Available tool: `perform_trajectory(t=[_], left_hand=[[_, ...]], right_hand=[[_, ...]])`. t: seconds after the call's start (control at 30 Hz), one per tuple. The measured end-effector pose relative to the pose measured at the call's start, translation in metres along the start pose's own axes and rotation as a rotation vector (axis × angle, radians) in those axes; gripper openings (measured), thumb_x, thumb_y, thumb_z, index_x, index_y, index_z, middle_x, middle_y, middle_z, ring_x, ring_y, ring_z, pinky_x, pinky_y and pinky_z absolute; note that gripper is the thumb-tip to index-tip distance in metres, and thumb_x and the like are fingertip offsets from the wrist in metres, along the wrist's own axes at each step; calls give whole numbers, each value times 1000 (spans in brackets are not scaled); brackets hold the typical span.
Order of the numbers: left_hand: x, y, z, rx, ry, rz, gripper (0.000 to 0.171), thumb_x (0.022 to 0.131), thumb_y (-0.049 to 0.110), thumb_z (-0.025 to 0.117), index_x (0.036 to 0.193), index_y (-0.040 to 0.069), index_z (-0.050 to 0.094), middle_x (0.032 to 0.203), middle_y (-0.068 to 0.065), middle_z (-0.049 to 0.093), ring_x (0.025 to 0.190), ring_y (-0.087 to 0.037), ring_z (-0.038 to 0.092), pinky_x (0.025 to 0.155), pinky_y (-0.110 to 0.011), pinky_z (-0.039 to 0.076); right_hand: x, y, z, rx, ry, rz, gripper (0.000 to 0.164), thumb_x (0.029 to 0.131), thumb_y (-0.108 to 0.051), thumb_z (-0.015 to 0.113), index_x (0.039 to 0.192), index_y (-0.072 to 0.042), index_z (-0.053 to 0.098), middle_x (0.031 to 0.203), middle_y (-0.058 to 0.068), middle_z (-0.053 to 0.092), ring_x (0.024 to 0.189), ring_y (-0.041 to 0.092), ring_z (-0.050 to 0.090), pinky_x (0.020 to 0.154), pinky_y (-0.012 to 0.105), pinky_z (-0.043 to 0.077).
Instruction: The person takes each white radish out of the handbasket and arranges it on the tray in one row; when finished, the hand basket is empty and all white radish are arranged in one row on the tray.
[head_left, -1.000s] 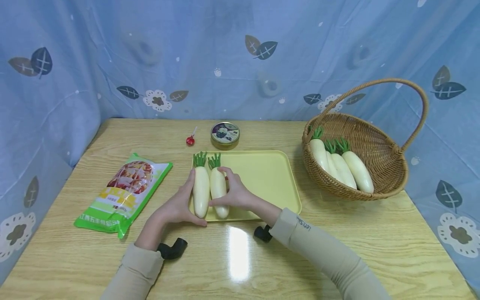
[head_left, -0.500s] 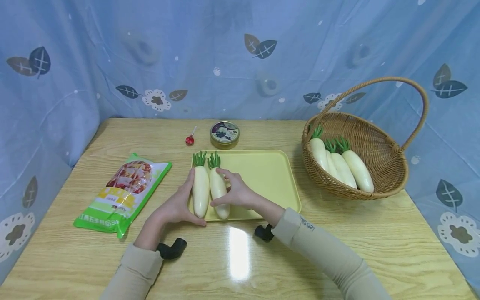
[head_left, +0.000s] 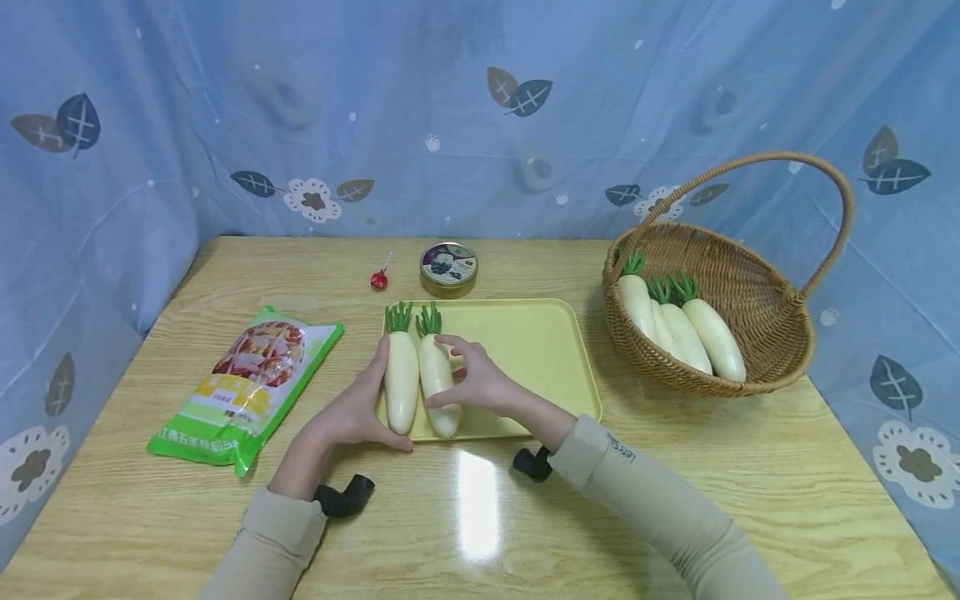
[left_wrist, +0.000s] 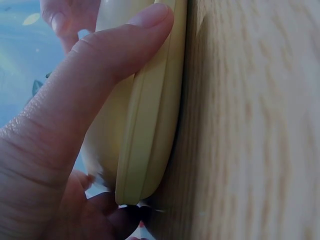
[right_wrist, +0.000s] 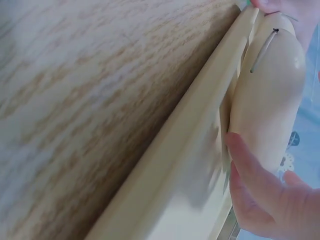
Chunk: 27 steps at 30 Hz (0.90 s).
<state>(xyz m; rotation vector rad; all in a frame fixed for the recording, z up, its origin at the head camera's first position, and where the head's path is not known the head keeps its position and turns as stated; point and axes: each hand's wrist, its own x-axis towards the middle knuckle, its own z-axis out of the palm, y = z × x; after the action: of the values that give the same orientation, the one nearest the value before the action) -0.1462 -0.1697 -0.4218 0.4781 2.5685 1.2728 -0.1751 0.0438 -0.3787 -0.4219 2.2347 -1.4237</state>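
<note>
The left hand (head_left: 356,414) is staying put, its thumb and fingers spreading wide at the near-left corner of the yellow tray (head_left: 525,358). On it, the left radish (head_left: 401,387) and right radish (head_left: 435,367) are lying unmoved, side by side. The right hand (head_left: 480,383) is easing slightly rightward, its loose grip widening, the thumb resting against the right radish.
</note>
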Motion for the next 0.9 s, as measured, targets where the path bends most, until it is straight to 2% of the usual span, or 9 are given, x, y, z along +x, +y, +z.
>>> perform_trajectory(t=[0.3, 0.67, 0.9], left_hand=[[-1, 2, 0, 9, -6, -24, 150, 46, 39, 90, 143, 12, -21, 151, -15, -11, 136, -36, -1, 107, -56, 9], [-2, 3, 0, 5, -8, -23, 150, 45, 38, 90, 143, 11, -20, 151, -14, -12, 136, -35, -2, 107, -56, 4], [-1, 1, 0, 24, 8, 17, 149, 46, 39, 90, 143, 5, -18, 150, -15, -14, 137, -32, -3, 107, -55, 1]], right_hand=[[-6, -5, -6, -43, -5, 1, 92, 66, -13, 82, 142, -18, 30, 134, 20, 30, 112, 36, 44, 81, 39, 48], [-20, -13, -18, -73, -28, -42, 90, 67, -14, 81, 142, -19, 31, 134, 17, 32, 113, 36, 42, 80, 38, 46], [-30, -16, -29, -99, -29, -71, 90, 67, -17, 81, 142, -24, 32, 135, 16, 32, 116, 36, 40, 84, 42, 46]])
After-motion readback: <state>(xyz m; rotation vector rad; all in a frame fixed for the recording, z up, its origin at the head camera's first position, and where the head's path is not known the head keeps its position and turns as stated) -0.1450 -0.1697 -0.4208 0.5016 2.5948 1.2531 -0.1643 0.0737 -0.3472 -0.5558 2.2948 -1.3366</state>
